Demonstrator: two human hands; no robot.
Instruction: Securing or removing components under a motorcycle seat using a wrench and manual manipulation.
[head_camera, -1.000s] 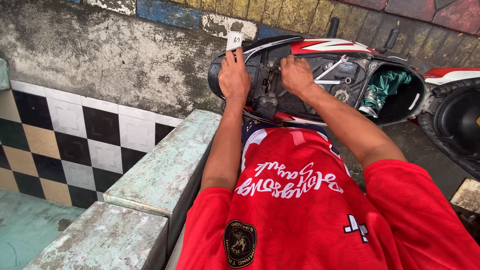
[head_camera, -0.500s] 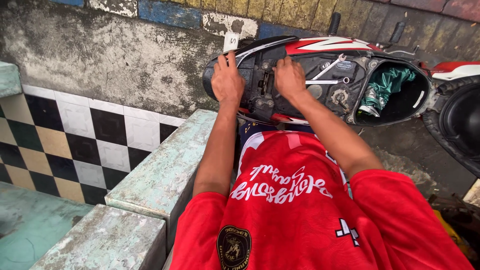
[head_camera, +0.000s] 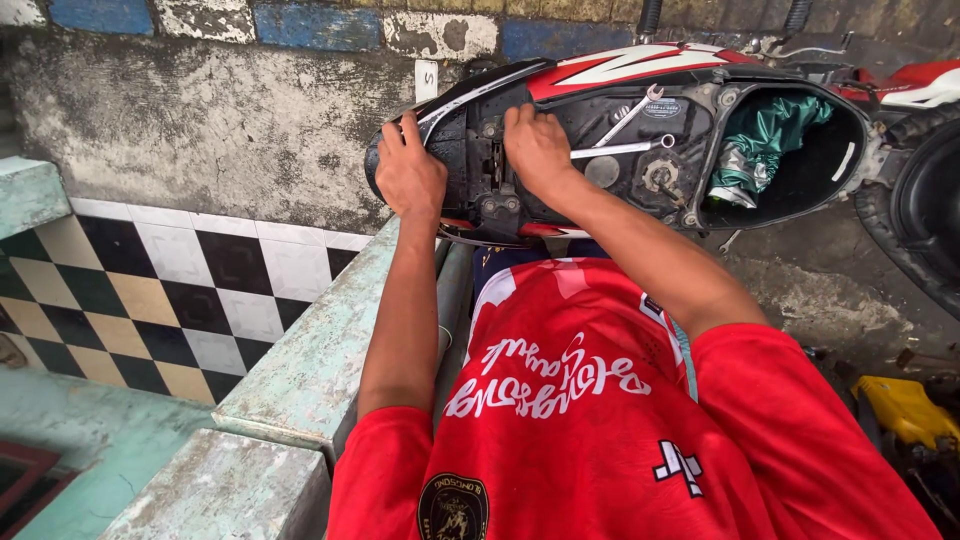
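Head view:
Scooter body (head_camera: 600, 130): far centre, panels off, beside the painted wall (head_camera: 200, 120).
Left hand (head_camera: 408, 175): fingers curled over the scooter's left rear edge, gripping it.
Right hand (head_camera: 537, 150): fingers bent, pressed on the black inner frame.
Wrenches (head_camera: 625, 135): lying just right of the right hand.
Green cloth (head_camera: 770, 135): in the open compartment, far right.

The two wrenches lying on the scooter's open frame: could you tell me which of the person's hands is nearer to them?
Right. The right hand rests on the frame just beside the wrenches; the left hand grips the scooter's rear end, farther away.
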